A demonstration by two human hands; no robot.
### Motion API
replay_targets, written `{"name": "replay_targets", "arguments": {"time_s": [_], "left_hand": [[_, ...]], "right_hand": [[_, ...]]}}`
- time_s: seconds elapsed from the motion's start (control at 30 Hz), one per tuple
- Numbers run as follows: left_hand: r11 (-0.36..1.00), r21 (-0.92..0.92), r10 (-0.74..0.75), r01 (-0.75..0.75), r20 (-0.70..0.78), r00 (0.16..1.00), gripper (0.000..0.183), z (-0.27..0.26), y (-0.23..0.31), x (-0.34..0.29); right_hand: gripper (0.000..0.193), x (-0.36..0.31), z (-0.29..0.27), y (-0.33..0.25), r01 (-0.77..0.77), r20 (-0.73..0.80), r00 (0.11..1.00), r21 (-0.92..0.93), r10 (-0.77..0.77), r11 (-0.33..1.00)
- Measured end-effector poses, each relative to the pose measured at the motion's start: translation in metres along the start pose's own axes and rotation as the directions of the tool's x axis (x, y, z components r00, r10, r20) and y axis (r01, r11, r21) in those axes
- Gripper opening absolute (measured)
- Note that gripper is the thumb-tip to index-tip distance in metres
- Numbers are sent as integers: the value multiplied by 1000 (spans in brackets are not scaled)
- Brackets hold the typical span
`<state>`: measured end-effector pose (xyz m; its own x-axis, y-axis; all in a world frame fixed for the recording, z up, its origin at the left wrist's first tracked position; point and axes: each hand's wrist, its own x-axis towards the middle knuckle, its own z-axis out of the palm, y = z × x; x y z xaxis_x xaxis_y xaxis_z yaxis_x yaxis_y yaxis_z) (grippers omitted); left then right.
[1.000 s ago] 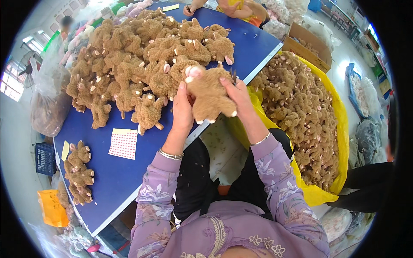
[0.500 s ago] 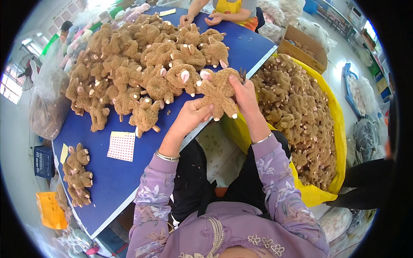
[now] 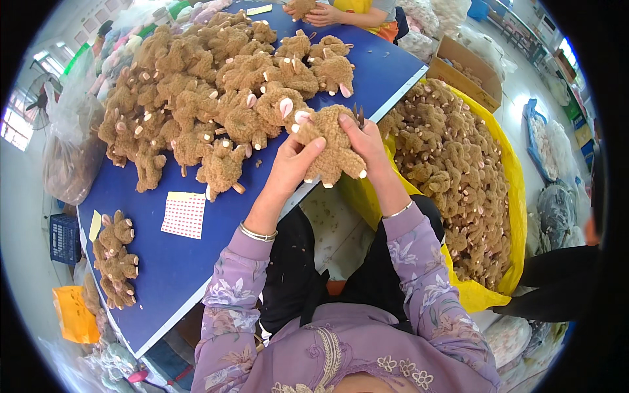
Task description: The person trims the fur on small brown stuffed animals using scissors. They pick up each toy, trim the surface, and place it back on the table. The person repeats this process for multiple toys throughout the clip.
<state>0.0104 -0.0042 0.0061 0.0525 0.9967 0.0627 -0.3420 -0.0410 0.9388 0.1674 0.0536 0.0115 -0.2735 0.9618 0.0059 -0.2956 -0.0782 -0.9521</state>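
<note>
Left hand (image 3: 291, 165), right hand (image 3: 370, 149) both pinched closed on fuzzy brown plush toy (image 3: 335, 147); curly brown plush heap (image 3: 193, 98) crowds blue tabletop (image 3: 160, 268); yellow sack (image 3: 519, 216) right.

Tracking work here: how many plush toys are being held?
2: one toy between your left hand and right hand; a second toy in the co-worker's hand at top, partly cut off.
</note>
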Motion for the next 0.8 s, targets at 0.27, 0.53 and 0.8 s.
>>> {"name": "replay_targets", "arguments": {"time_s": [0.27, 0.53, 0.8], "left_hand": [[990, -59, -119, 130, 163, 979, 35, -4, -2, -6], [953, -254, -108, 163, 218, 970, 36, -3, 3, -11], [971, -80, -188, 227, 341, 921, 36, -22, -10, -6]], "right_hand": [[26, 1, 2, 3, 46, -30, 998, -131, -51, 990], [22, -5, 9, -7, 37, -8, 999, -290, -41, 956], [24, -1, 5, 5, 57, 33, 998, -213, -51, 975]]}}
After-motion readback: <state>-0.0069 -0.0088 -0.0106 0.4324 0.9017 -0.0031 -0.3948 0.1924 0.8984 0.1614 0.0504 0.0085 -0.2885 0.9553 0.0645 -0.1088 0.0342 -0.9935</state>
